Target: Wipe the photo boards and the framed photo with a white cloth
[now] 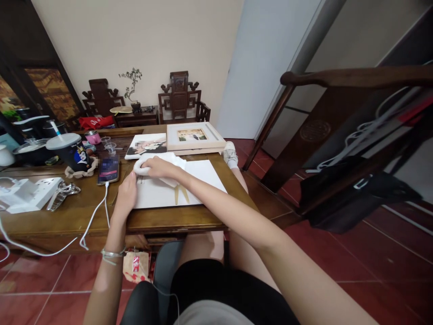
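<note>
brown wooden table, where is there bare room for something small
Bare brown wood shows in narrow strips right of and in front of the flat white rectangular panel. Another patch lies between the shiny silver metal item and the left hand, crossed by a thin white cable. The back left, around the dark round lidded cup, is crowded.

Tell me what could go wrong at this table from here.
The white cable plugged into the phone runs beside the left hand and dangles past the table's front edge; a snag might drag the phone. The lidded cup stands near the phone; if knocked, any drink inside could reach it.
</note>
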A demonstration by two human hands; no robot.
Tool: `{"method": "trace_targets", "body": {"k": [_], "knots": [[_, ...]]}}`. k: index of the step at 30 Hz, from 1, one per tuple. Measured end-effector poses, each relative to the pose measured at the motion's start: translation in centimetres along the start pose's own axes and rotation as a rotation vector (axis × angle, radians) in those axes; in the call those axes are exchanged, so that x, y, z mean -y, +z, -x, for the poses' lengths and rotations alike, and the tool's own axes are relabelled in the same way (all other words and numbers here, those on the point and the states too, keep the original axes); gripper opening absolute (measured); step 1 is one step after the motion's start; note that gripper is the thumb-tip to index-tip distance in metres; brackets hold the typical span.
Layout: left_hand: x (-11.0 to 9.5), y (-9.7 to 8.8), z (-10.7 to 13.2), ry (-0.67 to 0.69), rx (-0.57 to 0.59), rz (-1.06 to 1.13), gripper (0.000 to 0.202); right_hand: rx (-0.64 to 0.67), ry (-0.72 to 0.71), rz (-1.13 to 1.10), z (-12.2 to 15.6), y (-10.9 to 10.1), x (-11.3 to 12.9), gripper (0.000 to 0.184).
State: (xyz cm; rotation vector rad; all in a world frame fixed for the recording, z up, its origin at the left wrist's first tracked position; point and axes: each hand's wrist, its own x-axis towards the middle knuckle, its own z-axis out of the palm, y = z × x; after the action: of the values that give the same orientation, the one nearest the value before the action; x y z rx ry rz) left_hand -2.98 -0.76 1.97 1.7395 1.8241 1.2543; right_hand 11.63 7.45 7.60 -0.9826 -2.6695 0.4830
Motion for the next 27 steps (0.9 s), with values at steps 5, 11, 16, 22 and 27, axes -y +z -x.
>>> {"method": "trace_targets", "body": {"k": [5,11,16,22,27], "knots": [[0.6,0.2,-0.1,0.13,0.068,-0.144,0.048,0.007,0.04,0.016,-1.9,-0.5,-0.3,0.027],[1.4,0.6,-0.1,0.25,0.161,-0.283,0.049,0.073,0.138,0.013,-0.3,-2.9,-2.4,0.03],[1.4,0.8,0.0,0.259,0.26,-0.334,0.055,0.096,0.261,-0.022,3.0,-5.1,-5.9,0.049],[1.5,0.9,0.1,0.256,0.246,-0.328,0.056,0.083,0.337,-0.062,7.0,-6.7,-9.8,0.047],[1.6,1.0,0.1,0.252,0.234,-0.301,0.056,0.057,0.368,-0.065,9.8,-7.2,-11.8,0.046]]}}
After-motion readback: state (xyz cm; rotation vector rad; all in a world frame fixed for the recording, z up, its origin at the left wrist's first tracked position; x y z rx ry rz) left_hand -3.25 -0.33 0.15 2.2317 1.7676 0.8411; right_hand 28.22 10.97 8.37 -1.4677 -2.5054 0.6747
